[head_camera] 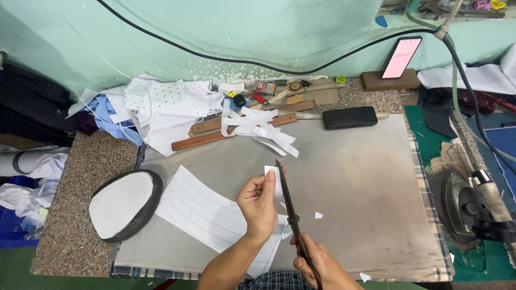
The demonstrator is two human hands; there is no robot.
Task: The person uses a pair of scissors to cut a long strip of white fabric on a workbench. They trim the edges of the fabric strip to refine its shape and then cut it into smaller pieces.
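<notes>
Head view looks down on our two hands at work over the grey padded table. Our left hand pinches a small white fabric piece between thumb and fingers, holding it upright just above the table; our right hand is clenched around the handles of long dark scissors, whose blades run up right beside the piece and look nearly closed, touching its edge. Judging from the small white scraps lying just right of the blades, some trimming is already done, while the piece in hand is not yet set down. Under our left wrist lies a larger striped white fabric panel, flat and seemingly uncut. Beyond the hands, a heap of white strips drapes over a wooden ruler, and left of the left hand sits an oval pressing pad.
</notes>
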